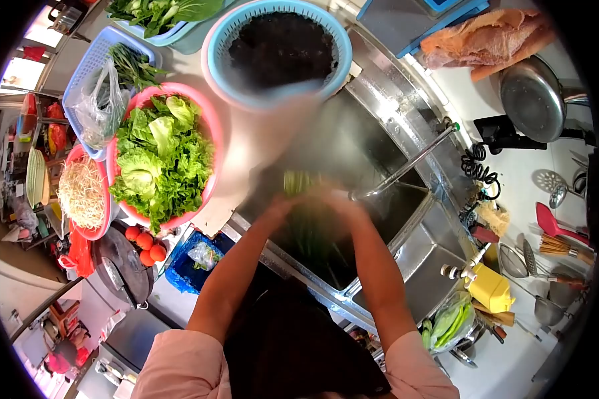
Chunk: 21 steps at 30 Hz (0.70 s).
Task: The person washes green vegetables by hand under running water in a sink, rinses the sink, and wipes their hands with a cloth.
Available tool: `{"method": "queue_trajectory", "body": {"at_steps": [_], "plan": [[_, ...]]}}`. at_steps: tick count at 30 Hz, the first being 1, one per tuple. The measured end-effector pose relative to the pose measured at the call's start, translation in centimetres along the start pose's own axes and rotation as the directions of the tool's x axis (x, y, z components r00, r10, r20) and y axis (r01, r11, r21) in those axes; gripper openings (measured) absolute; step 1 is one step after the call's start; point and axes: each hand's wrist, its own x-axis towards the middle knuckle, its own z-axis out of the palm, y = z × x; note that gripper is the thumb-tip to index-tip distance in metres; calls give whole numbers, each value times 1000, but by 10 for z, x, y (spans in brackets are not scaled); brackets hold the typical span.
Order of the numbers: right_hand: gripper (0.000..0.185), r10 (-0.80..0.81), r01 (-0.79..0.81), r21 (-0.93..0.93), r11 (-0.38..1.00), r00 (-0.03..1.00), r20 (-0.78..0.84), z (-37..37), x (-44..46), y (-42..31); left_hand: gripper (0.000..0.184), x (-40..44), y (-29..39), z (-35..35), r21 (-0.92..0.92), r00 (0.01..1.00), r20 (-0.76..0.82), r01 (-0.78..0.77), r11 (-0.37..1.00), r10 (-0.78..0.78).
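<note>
Within the rectangular steel sink [366,143], a bunch of pale-stalked green vegetables [299,181] is touched by the bare left hand [289,202] and right hand [339,203]; with both blurred, how far the 2 grips are closed cannot be told. At left, leafy green lettuce [160,163] is piled in a round pink plastic basin [216,143].

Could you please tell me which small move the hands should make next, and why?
I would probably turn the greens over beneath the faucet: the left hand and right hand are at them in the sink, close to the spout, though blur hides the exact grip.
</note>
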Motion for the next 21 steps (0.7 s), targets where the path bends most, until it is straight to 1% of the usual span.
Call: {"method": "queue_trajectory", "body": {"at_steps": [2, 4, 7, 8, 11, 12, 13, 14, 15, 16, 17, 18, 20, 21], "plan": [[50, -81, 79, -18, 997, 987, -139, 4, 8, -6, 44, 10, -3, -3, -6, 1000, -18, 9, 1000, -9], [53, -137, 161, 93, 983, 965, -222, 5, 7, -8, 44, 15, 16, 6, -220, 983, -41, 165, 961, -178], [53, -23, 73, 260, 963, 981, -192, 5, -3, -6, 46, 33, 26, 11, -255, 935, -20, 337, 906, -353], [53, -35, 88, 357, 930, 988, -152, 6, -7, -2, 46, 34, 25, 11, -257, 922, 2, 375, 891, -387], [56, -1, 21, 388, 922, 999, -51, -2, -20, 0, 49, 15, 58, 25, -264, 868, 61, 490, 831, -492], [54, -6, 27, 388, 921, 998, -55, -1, -7, 22, 49, 22, 38, 20, -246, 877, 147, 480, 842, -458], [53, -43, 63, 326, 943, 997, -69, -3, -6, 29, 49, 34, 4, 11, -229, 878, 231, 467, 854, -418], [52, -86, 104, 260, 960, 993, -82, -7, -4, 32, 49, 44, -15, 4, -213, 874, 314, 446, 869, -371], [51, -131, 147, 191, 970, 987, -93, -9, 1, 34, 50, 46, -7, 6, -52, 923, 234, 324, 945, -304], [55, -179, 205, 141, 969, 968, -178, -5, 6, 36, 50, 45, 13, 11, 121, 963, 166, 195, 973, -214], [57, -214, 242, 115, 963, 954, -210, 0, 16, 44, 50, 45, 26, 14, 295, 987, 112, 76, 952, -113], [60, -250, 277, 87, 957, 938, -242, 5, 27, 54, 49, 51, 28, 9, 410, 986, 115, 65, 910, -122], [61, -139, 168, 138, 976, 971, -195, 9, 46, 64, 49, 60, 24, 1, 475, 984, 86, 98, 874, -157], [60, -1, 29, 180, 983, 988, -153, 3, 45, 56, 49, 62, 23, -6, 476, 982, 62, 126, 870, -176]]}}
